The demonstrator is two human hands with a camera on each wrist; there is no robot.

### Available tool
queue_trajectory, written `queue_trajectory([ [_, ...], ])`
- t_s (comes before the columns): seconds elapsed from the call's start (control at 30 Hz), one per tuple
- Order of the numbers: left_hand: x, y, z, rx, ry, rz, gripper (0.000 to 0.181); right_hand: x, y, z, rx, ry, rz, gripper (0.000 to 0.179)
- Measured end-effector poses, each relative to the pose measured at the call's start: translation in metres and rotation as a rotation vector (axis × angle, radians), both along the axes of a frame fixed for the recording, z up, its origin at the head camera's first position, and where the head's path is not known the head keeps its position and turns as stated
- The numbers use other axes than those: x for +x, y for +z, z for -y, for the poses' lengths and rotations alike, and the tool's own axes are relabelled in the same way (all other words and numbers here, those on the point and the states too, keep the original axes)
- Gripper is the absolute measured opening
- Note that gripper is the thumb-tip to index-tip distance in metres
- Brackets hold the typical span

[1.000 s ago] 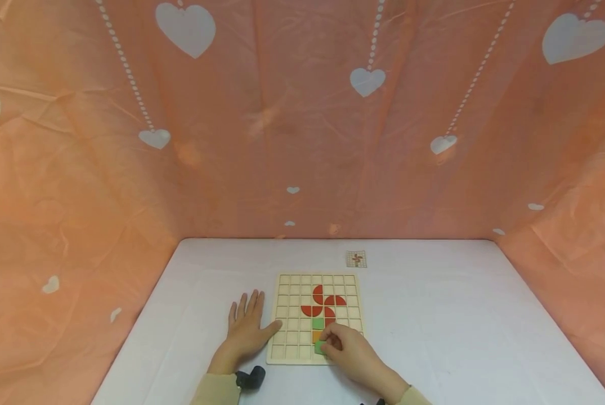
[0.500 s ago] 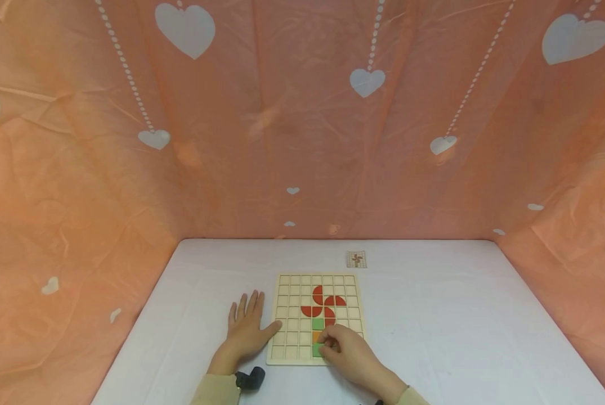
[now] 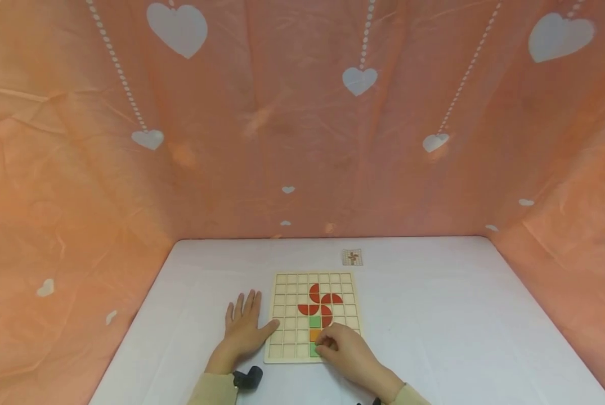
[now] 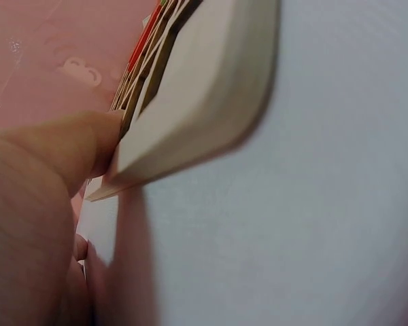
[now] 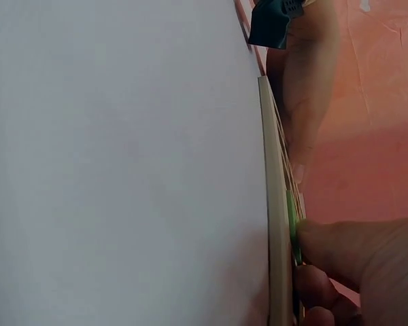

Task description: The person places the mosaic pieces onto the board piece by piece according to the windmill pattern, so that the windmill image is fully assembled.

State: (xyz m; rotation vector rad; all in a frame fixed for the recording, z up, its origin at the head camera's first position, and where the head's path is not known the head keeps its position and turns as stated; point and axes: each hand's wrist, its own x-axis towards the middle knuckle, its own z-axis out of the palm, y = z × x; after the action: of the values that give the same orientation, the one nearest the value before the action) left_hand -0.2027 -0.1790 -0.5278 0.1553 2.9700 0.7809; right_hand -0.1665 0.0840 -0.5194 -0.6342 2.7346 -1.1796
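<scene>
A pale wooden grid board [image 3: 290,324] lies on the table. My left hand [image 3: 245,333] rests with fingers spread on the table at the board's left side, its thumb [image 4: 98,139] on the board's edge. My right hand [image 3: 352,355] is over the lower right of the board, thumb and finger pinching the right side of a green square tile [image 3: 313,350] at the bottom row. In the right wrist view this green tile [image 5: 294,221] stands slightly above the board's rim, against the thumb. Above it in the same column sit an orange tile [image 3: 314,335] and another green tile [image 3: 314,322].
Several red quarter-round pieces [image 3: 314,293] form a pinwheel on the board's upper middle. Behind the board lies a small patterned card [image 3: 352,257]. The white table [image 3: 434,315] is backed by an orange cloth [image 3: 302,140] with white hearts.
The right hand has lowered the green tile from a tilted position to lie over the bottom-row cell below the orange tile. The left hand stays put; the head view has shifted slightly.
</scene>
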Motion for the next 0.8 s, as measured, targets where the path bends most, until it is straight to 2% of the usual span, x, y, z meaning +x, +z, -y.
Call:
queue_trajectory([
  [0.2, 0.0, -0.0019, 0.0008, 0.003, 0.007, 0.009, 0.09, 0.0006, -0.0009, -0.0003, -0.005, 0.011, 0.019, 0.005],
  [0.5, -0.0023, -0.0063, -0.0009, -0.016, 0.008, 0.031, 0.091, 0.0003, -0.001, -0.0025, 0.022, 0.001, 0.009, 0.015],
  [0.8, 0.0, -0.0026, -0.0013, -0.01, 0.014, 0.027, 0.091, -0.0004, 0.0026, 0.001, 0.041, 0.0, -0.02, 0.017],
])
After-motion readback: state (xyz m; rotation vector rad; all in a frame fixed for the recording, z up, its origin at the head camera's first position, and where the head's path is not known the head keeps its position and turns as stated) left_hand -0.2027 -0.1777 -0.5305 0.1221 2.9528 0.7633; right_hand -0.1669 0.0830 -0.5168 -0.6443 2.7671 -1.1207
